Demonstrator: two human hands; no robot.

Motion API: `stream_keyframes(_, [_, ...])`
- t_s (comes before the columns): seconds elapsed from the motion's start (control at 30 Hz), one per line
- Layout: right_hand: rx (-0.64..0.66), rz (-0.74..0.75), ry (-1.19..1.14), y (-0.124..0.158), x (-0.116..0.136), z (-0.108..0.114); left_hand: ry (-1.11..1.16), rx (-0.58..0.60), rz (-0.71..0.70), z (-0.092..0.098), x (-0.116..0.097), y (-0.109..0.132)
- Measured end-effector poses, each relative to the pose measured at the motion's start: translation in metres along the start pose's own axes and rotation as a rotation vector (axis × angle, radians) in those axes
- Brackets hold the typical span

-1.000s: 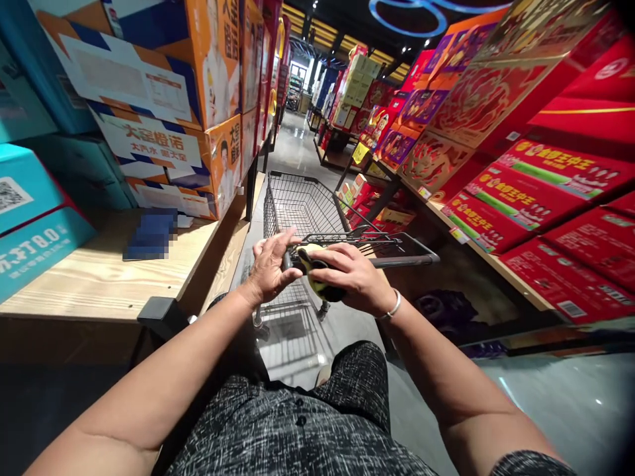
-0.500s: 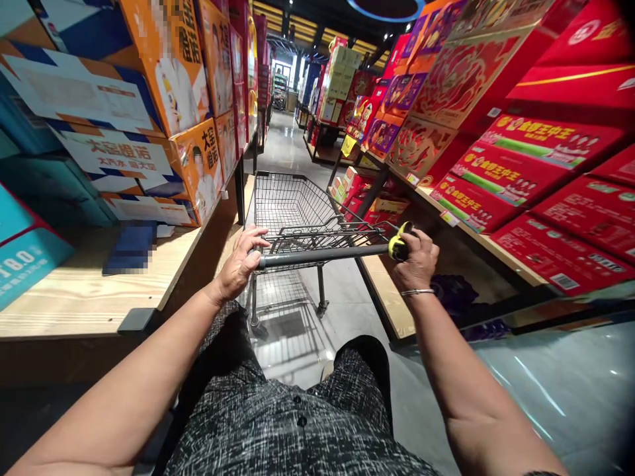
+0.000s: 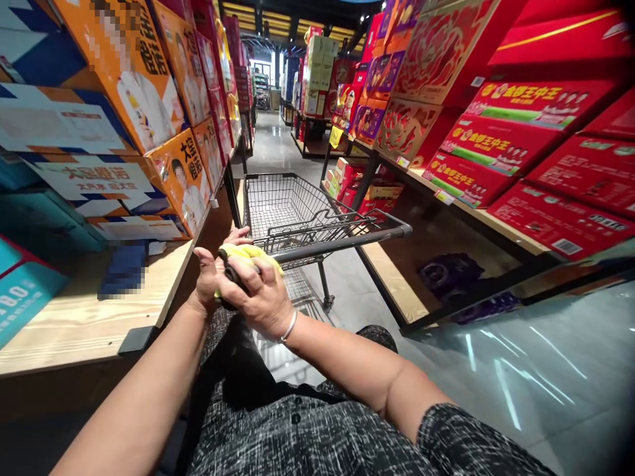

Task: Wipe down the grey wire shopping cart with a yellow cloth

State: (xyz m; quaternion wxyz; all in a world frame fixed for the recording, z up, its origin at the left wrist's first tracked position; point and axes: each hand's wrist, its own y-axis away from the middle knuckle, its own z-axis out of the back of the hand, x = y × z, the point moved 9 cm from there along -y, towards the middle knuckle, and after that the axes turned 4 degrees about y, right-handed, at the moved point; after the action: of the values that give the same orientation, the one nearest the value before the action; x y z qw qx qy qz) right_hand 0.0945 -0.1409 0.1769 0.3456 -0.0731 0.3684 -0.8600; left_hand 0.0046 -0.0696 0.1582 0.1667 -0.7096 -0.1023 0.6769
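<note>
My right hand [image 3: 268, 301] is closed round a bunched yellow and black cloth [image 3: 251, 253] at the left end of a shopping cart's dark handlebar [image 3: 337, 248]. Right beside it is my left hand [image 3: 205, 283], with its thumb raised and its fingertips stretched out past the cloth. Part of the left hand lies hidden behind the cloth and the right hand, so I cannot tell whether it touches the bar. The wire shopping cart [image 3: 280, 198] stands ahead of me, its basket empty and its right handle end free of hands.
Orange and white cartons [image 3: 178, 172] are stacked on a wooden shelf [image 3: 143, 311] at left, near a dark blue item [image 3: 122, 268]. Red boxes [image 3: 491, 145] fill the right shelf. A wheel [image 3: 328, 302] rests on the grey tiled floor [image 3: 278, 135] of the aisle.
My right hand has moved with the cloth from the right end of the handlebar to the left end. My left hand has shifted left and lifted its thumb. The view has turned slightly right.
</note>
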Motion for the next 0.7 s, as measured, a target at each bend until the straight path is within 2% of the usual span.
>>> stream_keyframes(0.07, [0.021,0.112,-0.007,-0.006,0.0,0.005,0.012,0.002,-0.001,0.007,-0.002,-0.003])
stream_keyframes(0.1, [0.043,0.143,-0.017,-0.004,-0.008,0.007,-0.036,-0.005,-0.021,0.011,-0.003,-0.005])
stream_keyframes(0.17, [0.077,0.136,-0.041,0.006,-0.041,0.013,-0.209,-0.005,-0.072,0.018,-0.005,-0.01])
stream_keyframes(0.23, [0.076,0.034,-0.039,0.023,-0.093,0.022,-0.386,0.022,-0.097,0.023,-0.004,-0.014])
stream_keyframes(0.3, [0.083,-0.1,0.022,0.042,-0.153,0.036,-0.47,0.058,-0.096,0.027,-0.001,-0.019])
stream_keyframes(0.4, [0.21,-0.275,0.186,0.069,-0.241,0.057,-0.5,0.065,-0.106,0.032,-0.004,-0.021])
stream_keyframes(0.5, [0.391,-0.435,0.337,0.084,-0.314,0.074,-0.598,-0.042,-0.15,0.03,-0.023,-0.019])
stream_keyframes(0.57, [0.495,-0.455,0.397,0.083,-0.344,0.08,-0.739,-0.124,-0.213,0.014,-0.043,-0.013])
stream_keyframes(0.6, [0.55,-0.437,0.41,0.079,-0.354,0.079,-0.819,-0.138,-0.255,0.0,-0.053,-0.01])
stream_keyframes(0.7, [0.738,-0.376,0.401,0.066,-0.367,0.068,-0.922,-0.037,-0.325,-0.056,-0.061,-0.004])
